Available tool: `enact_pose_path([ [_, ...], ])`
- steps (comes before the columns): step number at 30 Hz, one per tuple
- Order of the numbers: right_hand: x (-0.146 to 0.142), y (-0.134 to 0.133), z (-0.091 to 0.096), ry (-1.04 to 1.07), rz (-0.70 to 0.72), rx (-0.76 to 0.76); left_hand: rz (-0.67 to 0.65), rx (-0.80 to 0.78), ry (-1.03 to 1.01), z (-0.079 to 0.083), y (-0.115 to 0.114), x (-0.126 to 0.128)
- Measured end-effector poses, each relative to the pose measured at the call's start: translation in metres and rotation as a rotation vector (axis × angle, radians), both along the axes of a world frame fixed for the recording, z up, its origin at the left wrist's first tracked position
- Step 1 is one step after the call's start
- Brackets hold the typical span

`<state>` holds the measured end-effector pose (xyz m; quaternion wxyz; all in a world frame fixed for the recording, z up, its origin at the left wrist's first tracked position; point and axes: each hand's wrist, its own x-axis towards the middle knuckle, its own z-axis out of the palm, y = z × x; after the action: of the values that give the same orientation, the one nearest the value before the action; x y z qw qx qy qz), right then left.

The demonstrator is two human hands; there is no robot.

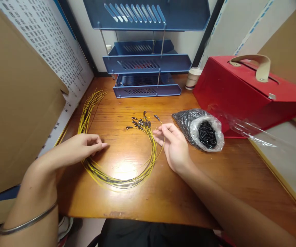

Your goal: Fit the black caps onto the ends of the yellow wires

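Note:
A bundle of thin yellow and black wires lies in a wide U on the wooden table. Its right end carries several small black connectors; the loose left ends point to the back. My right hand pinches a single yellow wire beside the bundle, and a black connector sits at that wire's tip, just beyond my fingers. My left hand rests over the left side of the bundle, thumb and forefinger apart with nothing visible between them; its other fingers are partly hidden.
An open plastic bag of small black parts lies right of my right hand. Behind it stand a red box and a paper cup. Blue tiered trays stand at the back. Cardboard borders the left.

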<state>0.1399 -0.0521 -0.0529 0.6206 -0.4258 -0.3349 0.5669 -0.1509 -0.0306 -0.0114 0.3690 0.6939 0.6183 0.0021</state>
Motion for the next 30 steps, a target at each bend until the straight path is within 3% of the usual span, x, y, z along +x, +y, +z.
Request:
enact_pose_path([
  [4,-0.002,-0.001,0.002,-0.008,0.030,0.026,-0.051,-0.012,0.142,0.014,0.011,0.016],
  [8,0.002,0.002,0.003,-0.183,-0.086,0.147,-0.157,0.236,0.128,0.026,0.034,0.074],
  [11,0.006,0.007,0.000,-0.177,-0.121,0.203,-0.200,0.381,-0.037,0.020,0.050,0.118],
  [14,0.007,0.013,-0.004,-0.106,-0.055,0.240,-0.177,0.534,-0.183,0.005,0.053,0.141],
  [22,0.010,0.017,-0.013,-0.179,0.052,0.304,-0.070,0.696,-0.748,-0.026,0.031,0.145],
  [30,0.013,0.018,-0.014,-0.265,0.067,0.327,-0.024,0.846,-0.775,-0.025,0.026,0.149],
])
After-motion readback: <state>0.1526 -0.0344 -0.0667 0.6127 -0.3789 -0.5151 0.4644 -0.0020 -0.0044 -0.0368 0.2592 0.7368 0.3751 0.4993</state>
